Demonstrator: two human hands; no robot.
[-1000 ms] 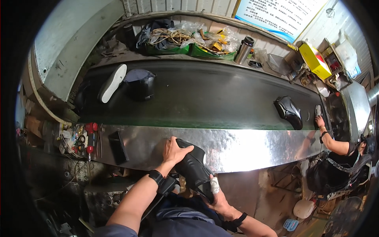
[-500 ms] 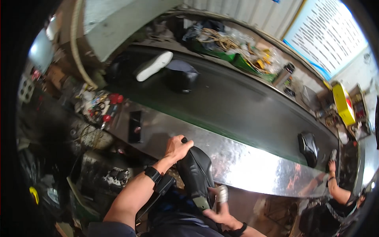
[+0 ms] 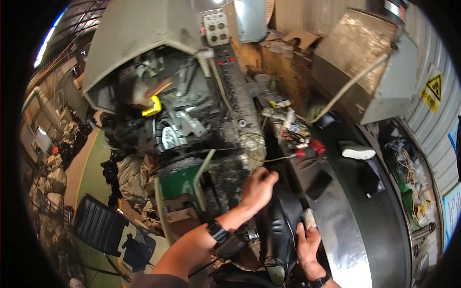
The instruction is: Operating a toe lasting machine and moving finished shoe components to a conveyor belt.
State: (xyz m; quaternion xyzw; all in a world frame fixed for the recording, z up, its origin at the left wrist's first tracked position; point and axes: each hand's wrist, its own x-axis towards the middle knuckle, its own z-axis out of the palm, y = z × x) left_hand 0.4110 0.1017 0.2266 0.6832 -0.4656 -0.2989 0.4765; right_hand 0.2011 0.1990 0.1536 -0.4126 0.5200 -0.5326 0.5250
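A black leather shoe upper (image 3: 283, 218) stands tilted over my lap, with a greenish shoe last (image 3: 275, 273) showing at its near end. My left hand (image 3: 259, 189) is closed at the upper's far left edge; what its fingers grip is hidden. Beside the upper's right side is my right hand (image 3: 309, 242), thumb and wrapped finger apart. A white wrapping (image 3: 309, 218) covers one of its fingers. Whether the right fingertips touch the leather is hard to see.
A machine (image 3: 180, 110) with a grey hood stands ahead left. A metal ledge (image 3: 343, 230) borders a dark conveyor belt (image 3: 379, 221) on the right, where a white-soled shoe (image 3: 357, 151) lies. A phone (image 3: 319, 185) is on the ledge. Behind left stands a black chair (image 3: 101, 223).
My view has swung left, bringing the machine into sight. The shoe upper stays in front of me. My right hand has moved from its near end up along its right side.
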